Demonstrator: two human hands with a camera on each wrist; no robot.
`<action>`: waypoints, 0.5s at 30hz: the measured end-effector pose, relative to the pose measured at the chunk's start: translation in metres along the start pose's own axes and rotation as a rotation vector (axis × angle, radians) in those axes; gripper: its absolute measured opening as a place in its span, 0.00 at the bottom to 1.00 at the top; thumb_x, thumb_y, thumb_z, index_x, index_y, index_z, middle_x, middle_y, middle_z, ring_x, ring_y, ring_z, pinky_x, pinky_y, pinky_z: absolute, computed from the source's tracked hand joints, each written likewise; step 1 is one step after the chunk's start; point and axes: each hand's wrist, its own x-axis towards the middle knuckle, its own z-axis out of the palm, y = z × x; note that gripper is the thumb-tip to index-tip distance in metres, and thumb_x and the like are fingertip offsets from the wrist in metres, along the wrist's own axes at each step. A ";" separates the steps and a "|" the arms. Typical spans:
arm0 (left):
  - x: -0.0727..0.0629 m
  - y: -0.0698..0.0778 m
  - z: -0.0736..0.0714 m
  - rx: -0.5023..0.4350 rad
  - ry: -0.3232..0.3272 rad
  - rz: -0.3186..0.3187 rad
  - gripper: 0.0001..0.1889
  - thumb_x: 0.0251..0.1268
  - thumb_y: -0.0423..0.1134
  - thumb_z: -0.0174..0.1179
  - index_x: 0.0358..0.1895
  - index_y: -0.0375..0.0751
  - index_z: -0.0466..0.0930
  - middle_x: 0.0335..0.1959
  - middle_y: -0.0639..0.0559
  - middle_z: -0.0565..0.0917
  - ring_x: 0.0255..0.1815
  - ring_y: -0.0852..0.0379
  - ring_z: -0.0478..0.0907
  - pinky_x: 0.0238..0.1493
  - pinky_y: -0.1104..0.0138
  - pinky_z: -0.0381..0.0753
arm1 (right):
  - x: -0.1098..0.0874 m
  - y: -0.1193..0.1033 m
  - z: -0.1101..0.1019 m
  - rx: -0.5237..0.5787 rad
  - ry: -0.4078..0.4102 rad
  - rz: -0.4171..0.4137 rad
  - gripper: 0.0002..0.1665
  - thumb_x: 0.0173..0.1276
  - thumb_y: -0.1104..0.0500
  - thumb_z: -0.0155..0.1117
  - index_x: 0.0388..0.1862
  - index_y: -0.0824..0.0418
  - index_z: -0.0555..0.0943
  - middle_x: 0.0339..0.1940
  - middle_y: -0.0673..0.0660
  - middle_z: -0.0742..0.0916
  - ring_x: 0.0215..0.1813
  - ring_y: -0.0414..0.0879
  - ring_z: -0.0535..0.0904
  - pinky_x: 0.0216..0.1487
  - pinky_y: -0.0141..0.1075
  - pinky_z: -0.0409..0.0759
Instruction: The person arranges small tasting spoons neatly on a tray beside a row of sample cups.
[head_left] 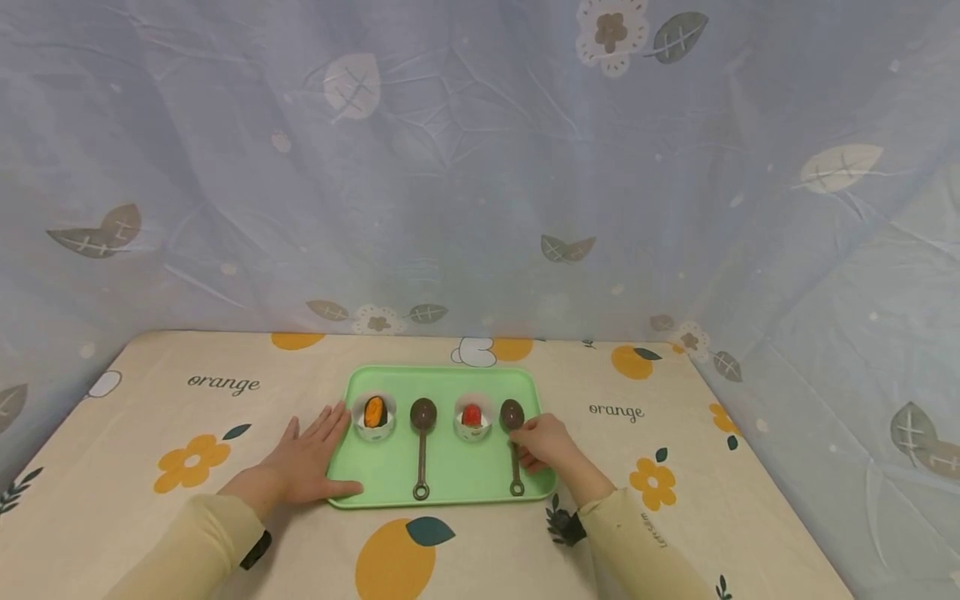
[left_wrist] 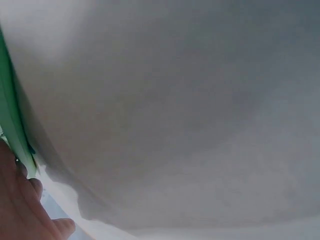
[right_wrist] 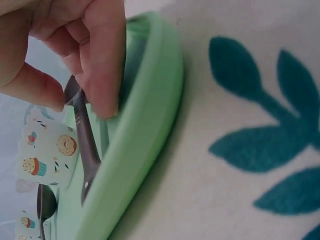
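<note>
A light green tray [head_left: 465, 475] lies on the table. My left hand [head_left: 307, 458] rests at its left edge with fingers spread, thumb over the near left corner. At the tray's right side, my right hand [head_left: 542, 442] has thumb and fingers on either side of the neck of a brown spoon [right_wrist: 86, 145] with a ring-ended handle, which lies on the tray. Another brown spoon [head_left: 422, 433] lies mid-tray. A printed paper cup [head_left: 372, 432] holds an orange-topped, dark-sided piece of sushi [head_left: 374, 412]. Between the spoons, a second paper cup [head_left: 473, 432] contains a red-topped piece [head_left: 472, 415].
A cream tablecloth [head_left: 277, 550] printed with oranges, flowers and leaves lies under the tray. Behind it hangs a grey-blue patterned curtain [head_left: 450, 208]. The left wrist view shows mostly blurred pale cloth [left_wrist: 175, 125].
</note>
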 end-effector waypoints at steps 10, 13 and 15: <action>-0.003 -0.007 -0.003 -0.096 0.028 -0.049 0.58 0.52 0.69 0.56 0.71 0.26 0.45 0.73 0.30 0.47 0.73 0.30 0.46 0.64 0.31 0.41 | -0.011 -0.009 -0.008 -0.279 0.144 -0.139 0.21 0.67 0.47 0.58 0.37 0.65 0.81 0.15 0.51 0.78 0.16 0.40 0.70 0.19 0.30 0.70; -0.005 -0.008 -0.007 -0.114 0.047 -0.065 0.56 0.54 0.68 0.55 0.71 0.26 0.45 0.73 0.29 0.47 0.72 0.29 0.44 0.64 0.31 0.40 | -0.014 -0.010 -0.012 -0.377 0.217 -0.189 0.25 0.65 0.42 0.58 0.41 0.63 0.82 0.24 0.53 0.84 0.22 0.42 0.75 0.22 0.32 0.71; -0.007 -0.009 -0.010 -0.115 0.068 -0.075 0.54 0.56 0.67 0.55 0.71 0.26 0.46 0.73 0.29 0.47 0.72 0.28 0.44 0.63 0.30 0.40 | -0.015 -0.010 -0.014 -0.436 0.256 -0.226 0.29 0.64 0.38 0.57 0.45 0.62 0.82 0.34 0.56 0.87 0.32 0.46 0.80 0.27 0.35 0.75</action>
